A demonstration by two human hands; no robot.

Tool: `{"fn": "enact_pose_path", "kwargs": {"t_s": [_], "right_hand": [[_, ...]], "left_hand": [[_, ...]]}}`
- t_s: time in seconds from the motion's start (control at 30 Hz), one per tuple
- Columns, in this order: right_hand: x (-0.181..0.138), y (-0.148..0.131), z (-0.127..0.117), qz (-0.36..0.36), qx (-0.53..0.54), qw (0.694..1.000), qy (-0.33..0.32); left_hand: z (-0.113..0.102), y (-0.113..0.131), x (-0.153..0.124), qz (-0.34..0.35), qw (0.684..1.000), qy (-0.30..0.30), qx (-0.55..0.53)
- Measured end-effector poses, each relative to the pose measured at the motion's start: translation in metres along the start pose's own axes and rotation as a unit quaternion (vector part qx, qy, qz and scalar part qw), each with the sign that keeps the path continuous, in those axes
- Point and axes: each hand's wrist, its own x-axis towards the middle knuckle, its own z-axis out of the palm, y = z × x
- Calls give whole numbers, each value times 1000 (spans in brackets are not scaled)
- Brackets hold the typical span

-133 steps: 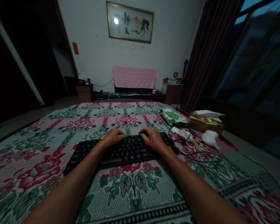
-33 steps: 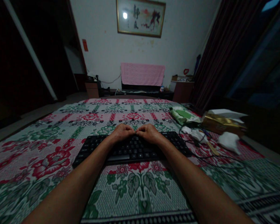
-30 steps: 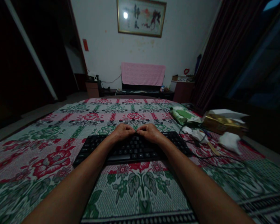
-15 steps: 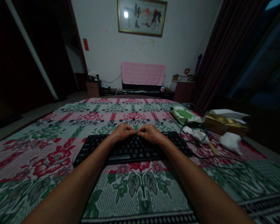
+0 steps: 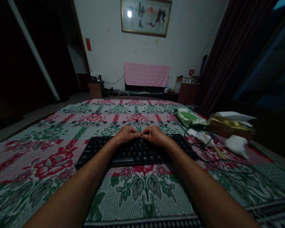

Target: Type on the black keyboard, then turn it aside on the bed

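Observation:
A black keyboard lies flat on the patterned cloth, its long side towards me. Above its back rows, near the middle, my left hand and my right hand meet fingertip to fingertip. Both hands have their fingers closed in a pinch. Anything between the fingertips is too small and dark to make out. My wrists and forearms cross over the keys and cover parts of the left and right sides.
To the right lie a green tissue pack, a golden box, crumpled white tissue, a flat wooden stick and a black cable. The flowered cloth covers the table.
The view has shifted very slightly. Both hands stay pinched together at the same place over the keyboard, with barely any movement of the fingers.

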Motion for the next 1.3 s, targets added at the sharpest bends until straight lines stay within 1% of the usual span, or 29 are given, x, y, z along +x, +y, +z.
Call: {"fn": "enact_pose_path", "kwargs": {"t_s": [0.17, 0.3, 0.43, 0.57, 0.77, 1.0, 1.17, 1.23, 1.3], "right_hand": [[0, -3, -2, 36, 22, 999, -7], [1, -1, 2, 73, 46, 996, -1], [3, 3, 7, 98, 72, 993, 4], [4, 4, 9, 112, 71, 991, 7], [3, 1, 6, 98, 58, 993, 8], [-2, -3, 3, 59, 41, 997, 6], [-2, -3, 4, 50, 25, 998, 18], [-2, -3, 4, 43, 26, 999, 20], [-3, -3, 3, 38, 28, 999, 15]], "left_hand": [[4, -6, 5, -15, 1000, -5, -5], [7, -11, 9, -25, 1000, 0, -14], [6, -9, 8, -23, 1000, -1, -15], [6, -4, 6, -41, 999, -5, -16], [7, -7, 8, -29, 999, -12, -33], [7, -6, 5, -22, 997, -30, -63], [3, -6, 5, -12, 1000, -25, -14], [-2, -2, 4, 4, 999, -40, 22], [-7, 5, 2, 18, 995, -72, 63]]}}
